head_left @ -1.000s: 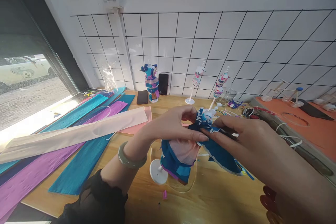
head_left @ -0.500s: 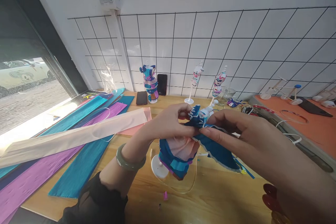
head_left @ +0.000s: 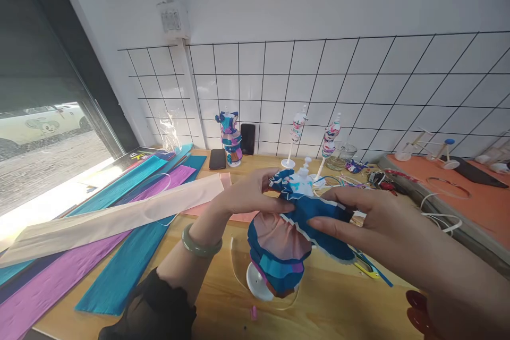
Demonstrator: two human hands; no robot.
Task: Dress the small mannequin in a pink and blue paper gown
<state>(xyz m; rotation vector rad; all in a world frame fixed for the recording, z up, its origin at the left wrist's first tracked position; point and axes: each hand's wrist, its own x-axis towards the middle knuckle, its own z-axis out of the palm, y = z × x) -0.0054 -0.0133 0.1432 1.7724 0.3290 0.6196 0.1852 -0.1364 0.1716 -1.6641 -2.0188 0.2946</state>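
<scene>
A small white dress form (head_left: 302,183) stands in front of me, dressed in a layered crepe paper skirt (head_left: 279,255) of pink, blue, turquoise and purple. My left hand (head_left: 255,191) pinches a dark blue crepe paper strip (head_left: 324,218) with a pale ruffled edge against the form's waist. Farther along the same strip, my right hand (head_left: 354,218) grips it between thumb and fingers, spreading it to the right. The round white base (head_left: 258,281) shows partly under the skirt. Some fingertips of both hands are hidden behind the paper.
Long crepe paper strips in white (head_left: 119,215), purple (head_left: 79,260) and teal (head_left: 131,265) lie at left. A finished dressed form (head_left: 231,141) and phones (head_left: 217,159) stand at the back, near two slimmer forms (head_left: 329,141). Yellow-handled scissors (head_left: 368,271) lie at right.
My right hand has opened the blue strip out flatter, away from the waist. The form has come more upright, showing its white top, and the view has tilted upward slightly.
</scene>
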